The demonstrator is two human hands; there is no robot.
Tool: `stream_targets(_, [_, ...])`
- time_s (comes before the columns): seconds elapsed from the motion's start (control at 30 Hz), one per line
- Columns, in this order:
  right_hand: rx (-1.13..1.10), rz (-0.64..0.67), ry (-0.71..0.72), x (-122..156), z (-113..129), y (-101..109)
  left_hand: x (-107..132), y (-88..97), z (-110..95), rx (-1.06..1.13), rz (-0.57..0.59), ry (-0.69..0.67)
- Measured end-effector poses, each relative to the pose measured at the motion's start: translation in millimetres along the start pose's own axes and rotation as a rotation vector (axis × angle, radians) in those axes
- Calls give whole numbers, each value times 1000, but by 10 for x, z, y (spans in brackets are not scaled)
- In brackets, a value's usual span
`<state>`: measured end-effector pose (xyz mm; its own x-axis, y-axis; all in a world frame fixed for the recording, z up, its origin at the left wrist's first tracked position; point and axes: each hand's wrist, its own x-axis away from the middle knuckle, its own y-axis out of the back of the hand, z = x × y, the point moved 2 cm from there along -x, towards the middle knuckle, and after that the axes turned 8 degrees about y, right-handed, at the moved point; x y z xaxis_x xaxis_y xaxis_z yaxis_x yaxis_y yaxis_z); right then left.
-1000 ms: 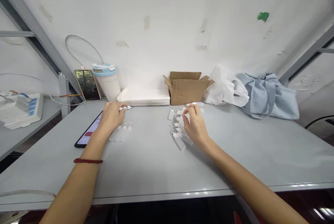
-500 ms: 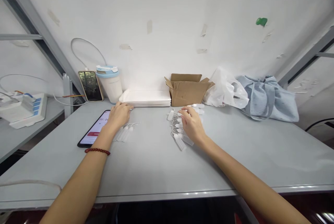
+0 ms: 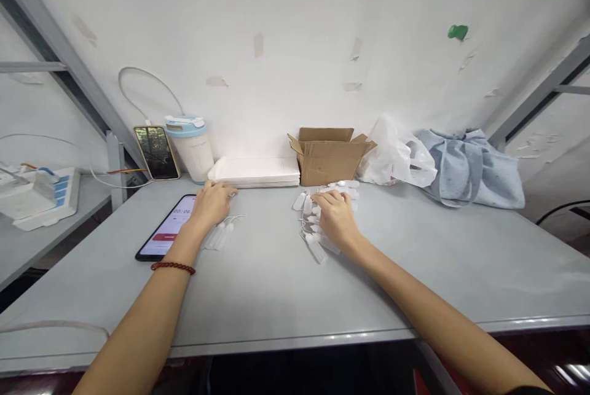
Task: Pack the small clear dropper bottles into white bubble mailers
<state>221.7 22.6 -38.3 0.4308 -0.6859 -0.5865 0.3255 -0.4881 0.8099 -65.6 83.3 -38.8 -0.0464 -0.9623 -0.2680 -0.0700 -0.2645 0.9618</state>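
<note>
My left hand [image 3: 209, 206] lies on the grey table [image 3: 276, 284], knuckles up, fingers curled, just beyond a short row of small clear tubes with white caps [image 3: 220, 235]. What its fingers hold is hidden. A red bead bracelet circles that wrist. My right hand [image 3: 335, 217] rests on a larger cluster of the same white-capped tubes [image 3: 311, 223], fingers bent down onto them; I cannot see whether it grips one.
A phone with a lit timer screen [image 3: 166, 234] lies left of my left hand. Along the wall stand a second phone [image 3: 157, 152], a blue-lidded cup [image 3: 190, 145], stacked white trays [image 3: 254, 171], an open cardboard box [image 3: 329, 154], a white plastic bag [image 3: 397, 153] and a blue cloth bag [image 3: 470, 166].
My right hand has slid slightly left and lower onto the tube cluster. My left hand has shifted a little right, near the trays. The camera view moved slightly.
</note>
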Motion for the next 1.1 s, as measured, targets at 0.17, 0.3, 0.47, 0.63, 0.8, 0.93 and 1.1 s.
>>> stream_targets(0.17, [-42,-43,4,21,23,24,1,-16,-12,27,40,12])
stream_targets(0.3, [-70,-43,22,38,53,40,2,12,-34,119,49,4])
stream_targets(0.47, [-77,-81,52,75,103,60,53,202,-97,385,7,58])
stream_targets(0.63, [-104,-128,104,72,173,81,101,326,-153,701,-9,194])
stream_targets(0.8, [-167,97,190,-181,477,19,75,258,-191,1045,-29,333])
stream_targets(0.93, [-486,351,130,-424,908,-140,67,217,-144,1285,-109,524])
stream_targets(1.1, [-570,507,70,-553,1276,-337,89,212,-117,1387,-81,601])
